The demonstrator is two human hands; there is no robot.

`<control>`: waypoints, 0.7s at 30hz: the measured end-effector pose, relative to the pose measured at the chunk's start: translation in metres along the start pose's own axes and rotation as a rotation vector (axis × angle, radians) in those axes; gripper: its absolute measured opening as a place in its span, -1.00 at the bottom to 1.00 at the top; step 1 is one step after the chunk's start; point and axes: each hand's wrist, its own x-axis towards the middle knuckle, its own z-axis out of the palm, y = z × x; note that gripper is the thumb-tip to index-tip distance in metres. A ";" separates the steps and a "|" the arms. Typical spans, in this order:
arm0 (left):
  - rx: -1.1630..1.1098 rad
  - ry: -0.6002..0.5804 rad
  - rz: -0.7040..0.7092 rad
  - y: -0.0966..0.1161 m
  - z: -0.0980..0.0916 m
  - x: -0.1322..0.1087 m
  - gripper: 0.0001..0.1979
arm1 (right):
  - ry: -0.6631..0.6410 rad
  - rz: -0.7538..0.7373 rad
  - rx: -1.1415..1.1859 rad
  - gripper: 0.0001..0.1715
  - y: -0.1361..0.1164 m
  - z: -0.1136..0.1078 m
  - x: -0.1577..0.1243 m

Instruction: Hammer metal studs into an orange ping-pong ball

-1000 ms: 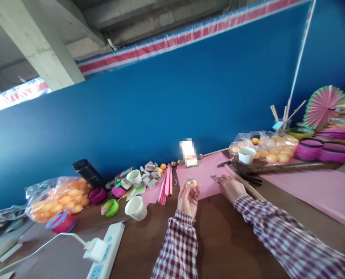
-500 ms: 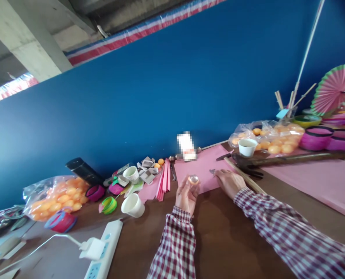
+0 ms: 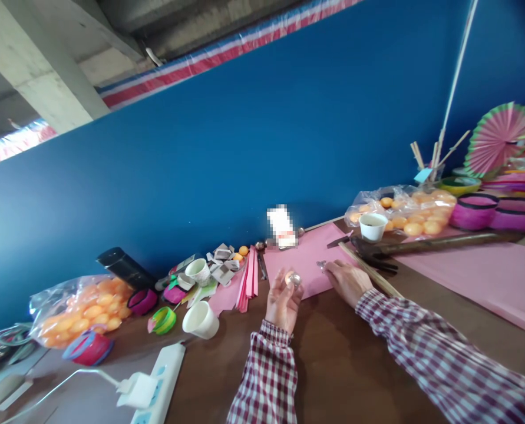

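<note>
My left hand [image 3: 283,301] is closed around a small round orange ball [image 3: 293,279] with a shiny, silvery top; its exact make is too small to tell. It is held above the near edge of a pink paper sheet [image 3: 300,259]. To the right, my right hand [image 3: 347,279] rests low over the same sheet, its fingertips together at a little cluster of silvery bits [image 3: 321,265]. Whether those bits are pinched or only touched cannot be made out. Close beyond my right hand lie a wooden stick [image 3: 370,270] and a hammer [image 3: 370,247].
Clear bags of orange balls [image 3: 83,312] lie at left and right. A white cup [image 3: 200,320], pink paper strips [image 3: 247,280] and grey pieces stand left of the sheet. A power strip [image 3: 161,377] with a plug is at front left; a blue partition [image 3: 227,147] rises behind.
The view has shifted slightly. My left hand has turned the ball a little, with the thumb now over its front. My right hand stays at the silvery bits.
</note>
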 end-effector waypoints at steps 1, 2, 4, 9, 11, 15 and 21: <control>0.009 0.002 0.006 0.000 0.001 0.000 -0.59 | -0.007 0.008 0.001 -0.63 0.000 0.000 0.000; 0.016 0.002 0.010 0.001 0.001 0.000 -0.60 | -0.007 0.010 0.003 -0.64 0.001 0.001 0.000; 0.017 -0.004 0.004 0.001 0.001 0.000 -0.64 | 0.009 0.001 0.009 -0.66 0.002 0.003 0.000; -0.043 -0.004 -0.031 0.000 -0.001 0.000 -0.75 | 0.046 -0.024 0.033 -0.73 0.006 0.008 0.001; -0.050 -0.005 -0.033 0.000 -0.002 0.001 -0.78 | 0.047 -0.022 0.038 -0.74 0.006 0.008 0.002; -0.039 -0.022 -0.027 -0.001 -0.003 0.001 -0.78 | 0.031 0.007 0.031 -0.74 0.004 0.008 0.002; -0.009 -0.007 -0.037 0.000 -0.001 0.000 -0.70 | -0.003 -0.008 0.092 -0.74 0.007 0.008 0.001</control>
